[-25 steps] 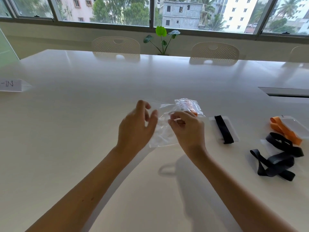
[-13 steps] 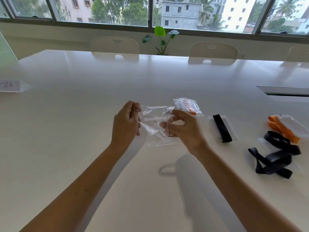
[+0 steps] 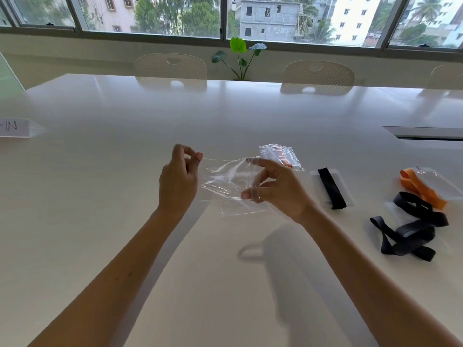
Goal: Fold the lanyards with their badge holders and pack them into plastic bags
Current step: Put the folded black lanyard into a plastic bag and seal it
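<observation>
Both hands hold an empty clear plastic bag (image 3: 226,181) above the white table (image 3: 125,221). My left hand (image 3: 179,179) pinches its left edge; my right hand (image 3: 278,189) pinches its right edge between thumb and fingers. Behind my right hand lies a filled bag with an orange lanyard (image 3: 280,156). Further right lie a badge holder wrapped with a black lanyard (image 3: 332,187), a loose black lanyard (image 3: 411,229) and an orange lanyard with its badge holder (image 3: 426,187).
A white label card (image 3: 15,127) lies at the table's left edge. A cable slot (image 3: 426,135) is set in the table at right. Chairs (image 3: 170,66) and a small plant (image 3: 240,56) stand beyond the far edge, under the windows.
My hands have drawn apart, stretching the clear bag wider between them. My left hand moved left and closed its pinch on the bag's edge.
</observation>
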### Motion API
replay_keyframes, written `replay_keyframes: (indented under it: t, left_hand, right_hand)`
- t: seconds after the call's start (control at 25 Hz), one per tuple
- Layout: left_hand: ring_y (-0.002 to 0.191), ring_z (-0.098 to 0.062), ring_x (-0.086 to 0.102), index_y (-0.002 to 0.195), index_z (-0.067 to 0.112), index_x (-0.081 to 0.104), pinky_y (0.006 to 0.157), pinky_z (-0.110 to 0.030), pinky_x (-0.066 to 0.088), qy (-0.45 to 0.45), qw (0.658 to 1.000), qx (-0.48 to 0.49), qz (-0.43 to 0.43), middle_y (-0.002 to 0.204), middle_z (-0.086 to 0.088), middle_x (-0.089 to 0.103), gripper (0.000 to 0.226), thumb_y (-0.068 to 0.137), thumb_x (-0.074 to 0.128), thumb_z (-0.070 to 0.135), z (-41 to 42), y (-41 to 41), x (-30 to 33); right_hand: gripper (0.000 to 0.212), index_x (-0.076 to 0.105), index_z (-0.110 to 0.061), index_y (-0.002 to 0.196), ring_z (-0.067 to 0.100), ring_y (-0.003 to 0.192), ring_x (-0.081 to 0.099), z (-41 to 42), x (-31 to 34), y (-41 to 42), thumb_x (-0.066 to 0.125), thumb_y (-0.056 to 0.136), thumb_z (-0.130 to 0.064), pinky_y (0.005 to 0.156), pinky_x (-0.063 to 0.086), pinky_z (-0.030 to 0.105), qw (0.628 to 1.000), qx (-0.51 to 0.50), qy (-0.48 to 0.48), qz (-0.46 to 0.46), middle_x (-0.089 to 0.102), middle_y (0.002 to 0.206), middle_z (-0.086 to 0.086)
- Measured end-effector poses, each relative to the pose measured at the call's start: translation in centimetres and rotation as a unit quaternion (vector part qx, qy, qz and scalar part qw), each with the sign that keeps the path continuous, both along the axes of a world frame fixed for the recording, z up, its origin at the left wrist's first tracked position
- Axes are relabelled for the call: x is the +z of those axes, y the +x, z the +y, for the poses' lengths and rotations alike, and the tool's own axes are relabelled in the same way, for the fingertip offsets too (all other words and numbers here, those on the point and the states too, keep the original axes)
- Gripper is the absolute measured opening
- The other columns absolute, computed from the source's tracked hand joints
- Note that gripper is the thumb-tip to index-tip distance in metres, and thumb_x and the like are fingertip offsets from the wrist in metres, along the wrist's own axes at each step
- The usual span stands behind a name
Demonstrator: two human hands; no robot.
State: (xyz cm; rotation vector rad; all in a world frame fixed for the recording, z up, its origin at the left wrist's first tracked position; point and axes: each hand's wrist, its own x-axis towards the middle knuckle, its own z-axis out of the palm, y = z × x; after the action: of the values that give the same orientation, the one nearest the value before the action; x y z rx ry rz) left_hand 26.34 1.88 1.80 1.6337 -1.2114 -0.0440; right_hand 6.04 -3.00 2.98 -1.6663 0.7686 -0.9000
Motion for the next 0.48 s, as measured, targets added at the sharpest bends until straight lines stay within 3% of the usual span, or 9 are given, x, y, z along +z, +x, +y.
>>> replay_keyframes:
  t: [0.12, 0.16, 0.24, 0.32, 0.36, 0.48]
  left_hand:
    - [0.091, -0.020, 0.056, 0.115, 0.008, 0.051, 0.079, -0.027, 0.041, -0.011, 0.997, -0.042, -0.072, 0.103, -0.007, 0.059, 0.038, 0.089, 0.061, 0.034, 0.2, 0.6, 1.1]
    - [0.111, -0.021, 0.050, 0.123, 0.012, 0.049, 0.089, -0.030, 0.038, 0.018, 0.989, -0.104, -0.107, 0.119, -0.006, 0.054, 0.053, 0.084, 0.065, 0.044, 0.2, 0.6, 1.5]
    - [0.137, -0.009, 0.019, 0.142, 0.026, 0.029, 0.104, -0.036, 0.019, 0.134, 0.943, -0.236, -0.193, 0.149, 0.003, 0.031, 0.096, 0.065, 0.063, 0.072, 0.5, -0.3, 2.0]
    - [0.142, -0.002, -0.001, 0.149, 0.032, 0.003, 0.107, -0.035, 0.003, 0.214, 0.893, -0.293, -0.264, 0.157, 0.010, 0.008, 0.123, 0.052, 0.057, 0.085, 0.7, -1.9, 1.8]
    - [0.143, -0.004, -0.001, 0.149, 0.030, -0.002, 0.106, -0.033, 0.001, 0.221, 0.884, -0.292, -0.291, 0.157, 0.010, 0.008, 0.125, 0.053, 0.057, 0.086, 0.6, -2.6, 1.5]
    - [0.139, -0.013, 0.024, 0.148, 0.023, 0.011, 0.105, -0.033, 0.008, 0.168, 0.891, -0.253, -0.337, 0.149, 0.008, 0.029, 0.110, 0.064, 0.059, 0.077, 0.3, -4.1, 1.3]
  right_hand:
    - [0.065, 0.061, -0.025, 0.106, 0.017, 0.049, 0.059, 0.0, -0.2, -0.2, 0.088, 0.052, -0.001, 0.053, 0.052, 0.028, 0.999, -0.003, -0.017, 0.034, 0.057, 0.067, 0.006]
    - [0.064, 0.061, -0.028, 0.104, 0.017, 0.049, 0.059, 0.1, -0.2, -0.2, 0.088, 0.052, -0.002, 0.053, 0.052, 0.029, 0.999, -0.002, -0.023, 0.047, 0.057, 0.066, 0.004]
    - [0.065, 0.059, -0.036, 0.101, 0.016, 0.051, 0.059, 0.2, -0.2, -0.2, 0.089, 0.052, -0.006, 0.052, 0.054, 0.030, 0.996, 0.005, -0.047, 0.079, 0.057, 0.065, -0.001]
    - [0.067, 0.059, -0.039, 0.102, 0.013, 0.051, 0.060, 0.1, -0.2, -0.3, 0.089, 0.052, -0.007, 0.051, 0.054, 0.028, 0.992, 0.020, -0.074, 0.101, 0.057, 0.064, -0.005]
    - [0.067, 0.058, -0.039, 0.105, 0.011, 0.050, 0.061, 0.1, -0.2, -0.5, 0.088, 0.054, -0.006, 0.050, 0.053, 0.024, 0.990, 0.026, -0.088, 0.110, 0.057, 0.063, -0.006]
    - [0.066, 0.058, -0.034, 0.113, 0.006, 0.051, 0.060, 0.1, -0.1, -1.0, 0.084, 0.058, -0.007, 0.053, 0.050, 0.019, 0.980, 0.013, -0.133, 0.148, 0.059, 0.064, -0.006]
